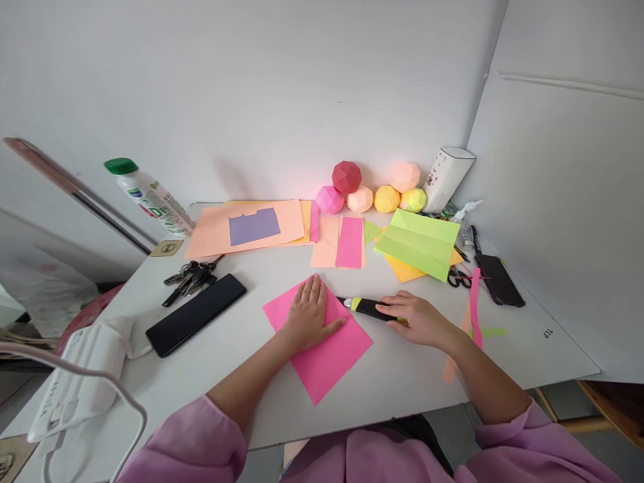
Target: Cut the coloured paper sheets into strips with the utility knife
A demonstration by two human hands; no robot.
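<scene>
A square of bright pink paper point(327, 372) lies turned like a diamond at the front middle of the table. Flat on its upper left part rests my left hand point(309, 315), fingers stretched out and pressing the sheet. My right hand point(412, 315) is closed around the handle of a black and yellow utility knife point(369, 307). The knife's tip points left and meets the upper right edge of the pink paper; whether the blade is under or beside the sheet I cannot tell.
Behind stand several faceted paper balls point(347, 177) against the wall. Peach sheets point(211, 228), green folded paper point(417, 238), scissors point(459, 276) and pink strips point(475, 302) lie around. At left are a phone point(196, 315), keys point(194, 276), a bottle point(151, 198) and a power strip point(83, 376).
</scene>
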